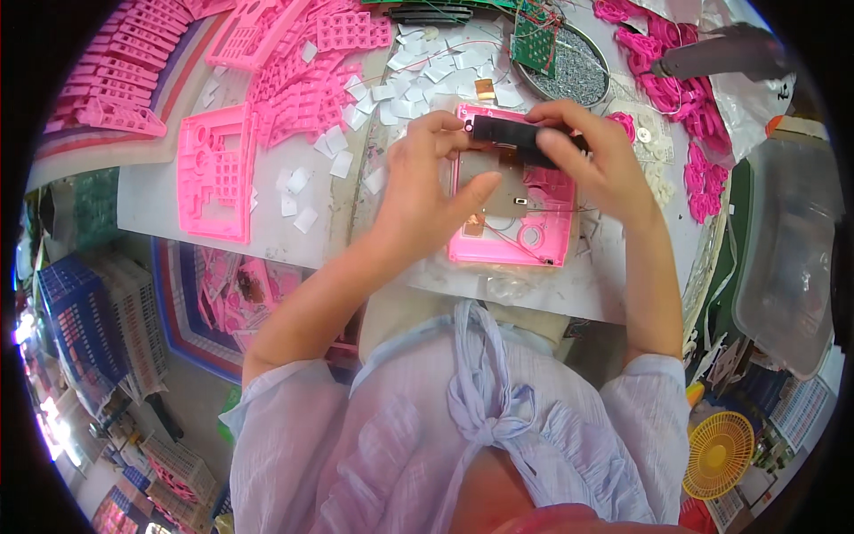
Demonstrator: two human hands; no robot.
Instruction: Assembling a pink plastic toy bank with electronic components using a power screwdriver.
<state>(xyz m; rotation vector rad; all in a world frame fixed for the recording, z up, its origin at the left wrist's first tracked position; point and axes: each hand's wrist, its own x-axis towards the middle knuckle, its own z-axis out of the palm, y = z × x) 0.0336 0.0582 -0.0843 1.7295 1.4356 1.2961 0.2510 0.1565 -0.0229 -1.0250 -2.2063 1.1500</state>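
Note:
A pink plastic casing (556,209), its inner side with wires and small parts facing up, lies on the work table in front of me. Across its far end stretches a black bar-shaped part (507,132). My right hand (600,156) is closed round the right end of this bar, fingers on the far side and thumb on the near side. At the bar's left end my left hand (422,173) touches the casing's far left corner with bent fingertips. Its thumb sticks out apart over the casing. My fingers hide part of the bar.
White square pieces (445,67) lie scattered beyond the casing. Another pink casing (213,173) and piled pink parts are on the left. A round tray of small metal pieces (578,67) stands far right, beside a green circuit board (534,49) and bundled pink cords (703,182).

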